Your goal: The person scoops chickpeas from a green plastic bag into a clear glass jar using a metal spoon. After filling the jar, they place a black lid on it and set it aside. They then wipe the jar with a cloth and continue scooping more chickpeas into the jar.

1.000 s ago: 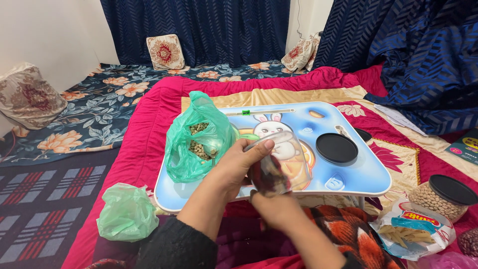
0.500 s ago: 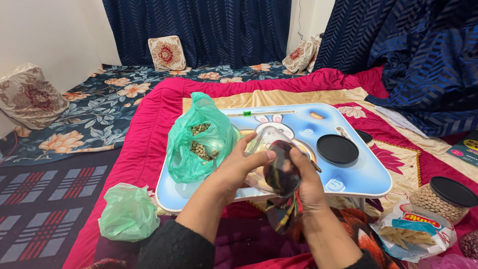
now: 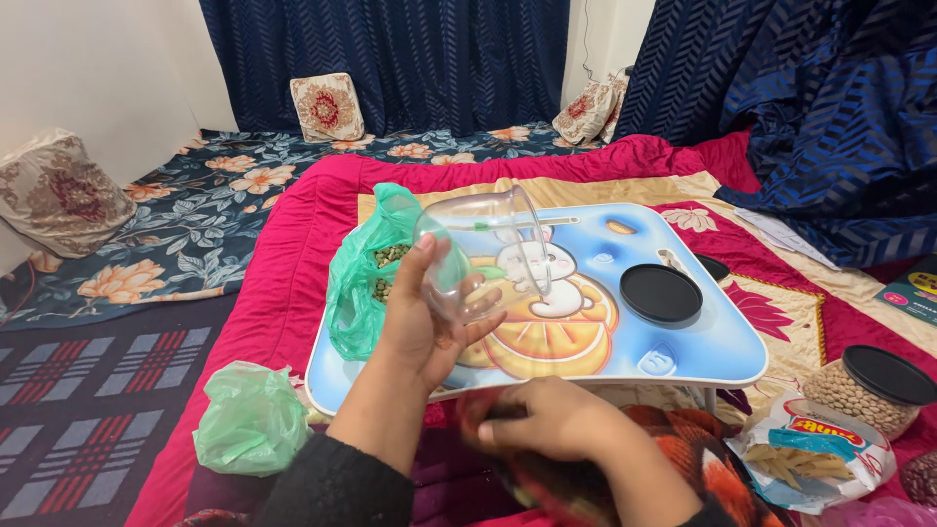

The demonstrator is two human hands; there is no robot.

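Observation:
My left hand (image 3: 425, 317) grips an empty clear plastic jar (image 3: 478, 249), raised and tilted with its mouth to the right, above a small blue lap table (image 3: 703, 342) printed with a rabbit and an orange slice. My right hand (image 3: 551, 422) is low, just in front of the table's near edge, closed on a dark patterned cloth (image 3: 576, 488) in my lap. A green plastic bag (image 3: 356, 293) holding green beans lies open on the table's left part, just behind the jar. A black round lid (image 3: 661, 292) rests on the table's right side.
A crumpled green bag (image 3: 251, 418) lies on the red blanket at the left. To the right stand a lidded jar of pale beans (image 3: 869, 383) and an open packet of pasta (image 3: 805, 451). Cushions and dark blue curtains line the back.
The cloth came out of the jar as my right hand dropped to my lap. My left hand lifted the jar higher and turned it.

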